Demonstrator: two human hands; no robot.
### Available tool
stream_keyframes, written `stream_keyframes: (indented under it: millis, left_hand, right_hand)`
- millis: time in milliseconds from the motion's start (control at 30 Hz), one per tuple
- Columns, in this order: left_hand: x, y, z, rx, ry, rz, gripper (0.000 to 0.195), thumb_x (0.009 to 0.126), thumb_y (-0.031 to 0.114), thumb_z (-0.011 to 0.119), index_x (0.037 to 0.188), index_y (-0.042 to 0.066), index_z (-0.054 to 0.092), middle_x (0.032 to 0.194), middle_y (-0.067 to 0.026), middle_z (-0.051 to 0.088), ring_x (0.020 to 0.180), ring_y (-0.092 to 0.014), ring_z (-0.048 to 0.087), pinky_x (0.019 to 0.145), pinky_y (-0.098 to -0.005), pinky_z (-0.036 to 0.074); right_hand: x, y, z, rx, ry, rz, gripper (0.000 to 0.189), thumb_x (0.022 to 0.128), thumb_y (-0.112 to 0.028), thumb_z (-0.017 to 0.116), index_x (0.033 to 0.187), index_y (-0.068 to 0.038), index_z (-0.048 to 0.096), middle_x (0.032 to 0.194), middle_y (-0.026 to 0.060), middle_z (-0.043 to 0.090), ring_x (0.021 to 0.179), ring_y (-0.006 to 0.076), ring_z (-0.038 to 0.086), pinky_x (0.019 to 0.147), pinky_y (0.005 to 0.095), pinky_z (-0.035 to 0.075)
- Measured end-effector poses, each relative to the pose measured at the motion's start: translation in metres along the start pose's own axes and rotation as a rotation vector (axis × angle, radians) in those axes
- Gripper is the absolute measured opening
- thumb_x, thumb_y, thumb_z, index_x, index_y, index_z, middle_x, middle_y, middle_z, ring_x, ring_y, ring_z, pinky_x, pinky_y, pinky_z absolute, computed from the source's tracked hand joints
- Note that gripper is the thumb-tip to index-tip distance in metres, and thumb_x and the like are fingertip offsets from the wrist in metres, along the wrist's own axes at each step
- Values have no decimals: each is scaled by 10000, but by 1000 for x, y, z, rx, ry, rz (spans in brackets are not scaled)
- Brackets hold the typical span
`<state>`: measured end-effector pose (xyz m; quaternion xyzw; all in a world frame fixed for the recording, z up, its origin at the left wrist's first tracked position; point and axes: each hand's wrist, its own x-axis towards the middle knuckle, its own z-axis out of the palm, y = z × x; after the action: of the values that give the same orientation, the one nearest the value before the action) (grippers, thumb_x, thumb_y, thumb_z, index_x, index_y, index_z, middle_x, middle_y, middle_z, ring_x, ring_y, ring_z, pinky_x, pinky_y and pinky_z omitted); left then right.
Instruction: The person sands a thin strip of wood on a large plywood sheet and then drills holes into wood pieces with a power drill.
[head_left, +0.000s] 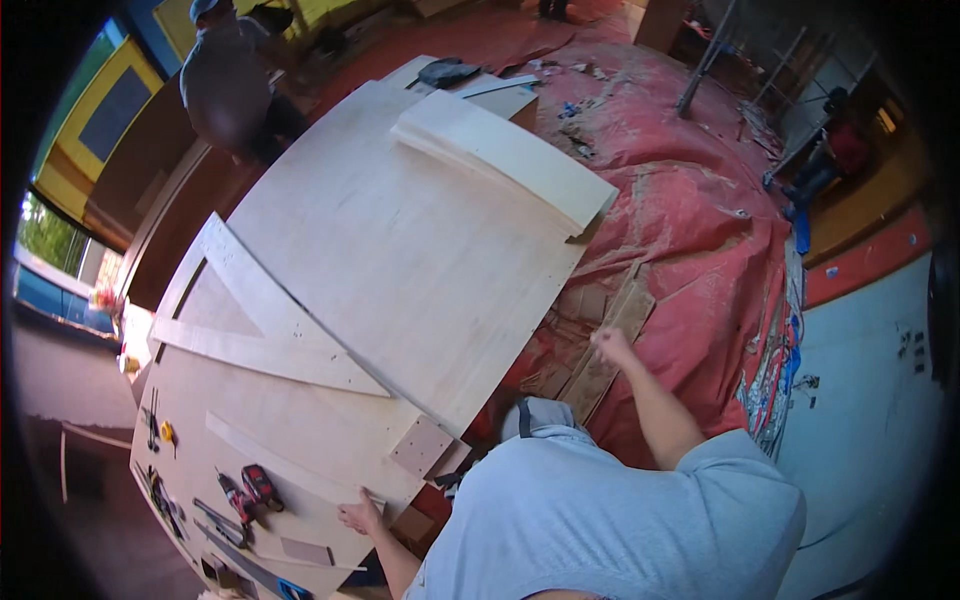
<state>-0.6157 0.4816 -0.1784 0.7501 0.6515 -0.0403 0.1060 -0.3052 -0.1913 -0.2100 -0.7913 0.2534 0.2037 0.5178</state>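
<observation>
At the near edge of a wide plywood worktable, my left hand (361, 516) grips a thin wooden strip (277, 459) close to its end, thumb on one side and fingers on the other. My right hand (613, 348) is raised off the table on the right, fingers loosely curled, with nothing visible in it. Between my arms, a small drilled wooden block (421, 448) lies at the table edge. A red and black cordless drill (238, 501) rests left of my left hand. Beyond it lies an A-shaped plywood frame (277, 322), touching a large plywood sheet (420, 247).
Stacked pale panels (510, 157) lie at the far right of the sheet. A yellow tape measure (166, 431), a handsaw (247, 562) and several hand tools lie at left. Another person (232, 90) stands beyond the table. Rumpled red sheeting (675, 202) and boards (611, 337) cover the floor.
</observation>
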Motion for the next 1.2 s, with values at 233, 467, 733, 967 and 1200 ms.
stream_keyframes:
  millis: [233, 467, 733, 967, 1200]
  left_hand:
    - [-21, 17, -5, -54, -104, 15, 954, 865, 495, 845, 1556, -25, 444, 1491, -295, 499, 1356, -471, 530, 1132, -542, 470]
    - [-90, 70, -7, -152, 251, 197, 703, 952, 264, 764, 1518, -51, 490, 1446, -287, 562, 1257, -424, 616, 1089, -511, 498]
    - [-236, 333, -24, -625, -419, 502, 406, 1044, 204, 704, 1411, 40, 641, 1261, -155, 723, 1082, -253, 736, 901, -398, 615]
    - [-346, 558, 78, -651, -1433, 520, 774, 1047, 488, 704, 1621, 46, 433, 1491, -195, 623, 1322, -309, 646, 1001, -440, 604]
    - [-384, 623, 109, -981, -1521, 303, 656, 1006, 426, 777, 1493, 61, 532, 1427, -134, 637, 1257, -279, 656, 956, -472, 632]
  right_hand:
    - [153, -196, -102, -377, 436, -1004, 417, 900, -346, 851, 1104, -6, 724, 1035, 178, 728, 971, 321, 700, 873, 445, 557]
    - [298, -295, -170, -803, 601, -582, 780, 815, -501, 912, 1368, 2, 689, 1279, 229, 742, 1255, 400, 683, 1045, 480, 542]
    - [255, -320, -171, -768, 44, -507, 814, 811, -585, 884, 1321, 25, 709, 1159, 267, 778, 1094, 410, 758, 944, 527, 581]
    - [243, -299, -142, -880, 353, -544, 891, 774, -604, 896, 1293, 83, 671, 1337, 283, 648, 1304, 459, 590, 1086, 524, 484]
    - [198, -269, -71, -656, 269, -658, 654, 821, -462, 911, 1157, 16, 618, 1186, 195, 632, 1143, 395, 603, 1008, 512, 484]
